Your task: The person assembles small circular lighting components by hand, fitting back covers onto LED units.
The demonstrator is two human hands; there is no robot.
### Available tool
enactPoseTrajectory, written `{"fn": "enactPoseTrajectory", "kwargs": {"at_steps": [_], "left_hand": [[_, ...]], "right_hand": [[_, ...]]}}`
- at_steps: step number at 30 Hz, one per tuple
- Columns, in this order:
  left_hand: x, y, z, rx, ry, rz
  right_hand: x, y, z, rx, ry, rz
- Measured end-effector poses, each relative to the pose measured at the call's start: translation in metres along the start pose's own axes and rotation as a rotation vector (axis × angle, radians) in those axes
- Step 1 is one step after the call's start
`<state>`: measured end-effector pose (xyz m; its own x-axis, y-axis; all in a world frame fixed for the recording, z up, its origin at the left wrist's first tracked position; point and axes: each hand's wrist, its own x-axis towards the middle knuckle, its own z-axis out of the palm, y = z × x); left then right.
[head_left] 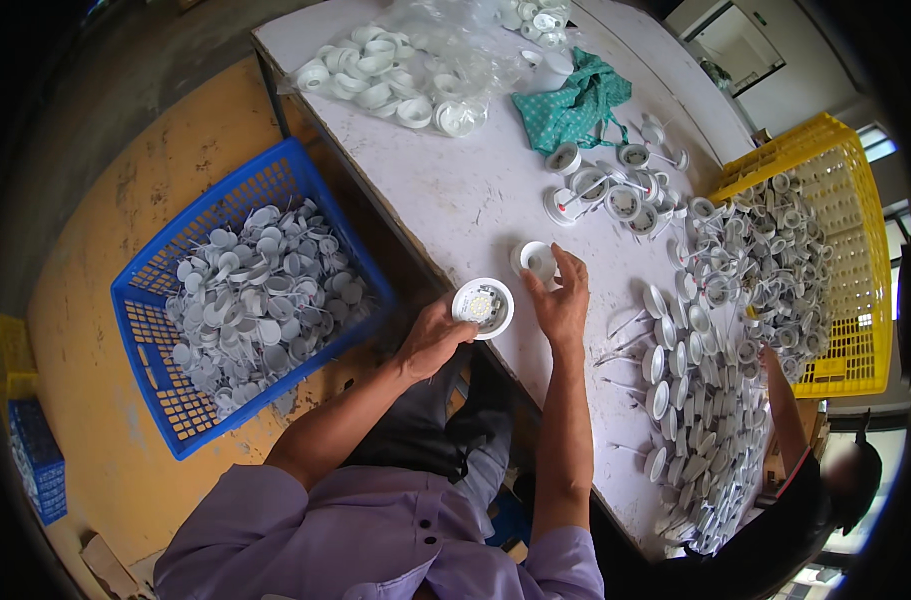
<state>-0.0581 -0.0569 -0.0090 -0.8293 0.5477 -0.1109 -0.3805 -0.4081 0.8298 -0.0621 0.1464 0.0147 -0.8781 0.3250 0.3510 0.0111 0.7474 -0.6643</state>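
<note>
In my left hand (437, 338) is a round white downlight (484, 308), its open face turned up and an LED board showing inside. My thumb lies over its lower rim. To the right, my right hand (563, 300) has its thumb and fingers at the right edge of a white plastic cup-shaped cover (535, 262), close above the white table (520, 345). Beyond that hand stands a loose group of downlights (623, 202) with bare boards and wires.
A blue basket (147, 345) full of white wired pieces stands at left. Clear bags of white cups (375, 85) and a green cloth (575, 105) lie on the far table. Rows of downlights (690, 400) fill the right side, beside a tilted yellow crate (855, 260) and another person (790, 520).
</note>
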Motion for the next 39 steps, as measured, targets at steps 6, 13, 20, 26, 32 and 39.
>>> {"fn": "enactPoseTrajectory", "kwargs": {"at_steps": [6, 13, 20, 26, 32, 39], "left_hand": [[-0.002, 0.003, 0.003, 0.072, -0.081, -0.002], [-0.006, 0.0, 0.017, 0.102, -0.194, 0.008], [-0.008, -0.013, 0.016, 0.197, -0.184, -0.09], [-0.01, -0.014, 0.025, 0.389, -0.067, 0.001], [-0.013, -0.009, 0.038, 0.652, 0.028, 0.064], [-0.011, -0.014, 0.035, 0.692, 0.039, 0.071]], "right_hand": [[-0.029, -0.024, -0.036, 0.204, 0.044, 0.027], [-0.064, -0.048, -0.044, 0.105, -0.2, -0.21], [-0.077, -0.047, -0.039, 0.23, -0.237, -0.104], [-0.09, -0.022, -0.033, 0.485, -0.085, 0.188], [-0.096, -0.023, -0.02, 0.565, -0.052, 0.402], [-0.101, -0.025, -0.018, 0.478, -0.027, 0.394]]}}
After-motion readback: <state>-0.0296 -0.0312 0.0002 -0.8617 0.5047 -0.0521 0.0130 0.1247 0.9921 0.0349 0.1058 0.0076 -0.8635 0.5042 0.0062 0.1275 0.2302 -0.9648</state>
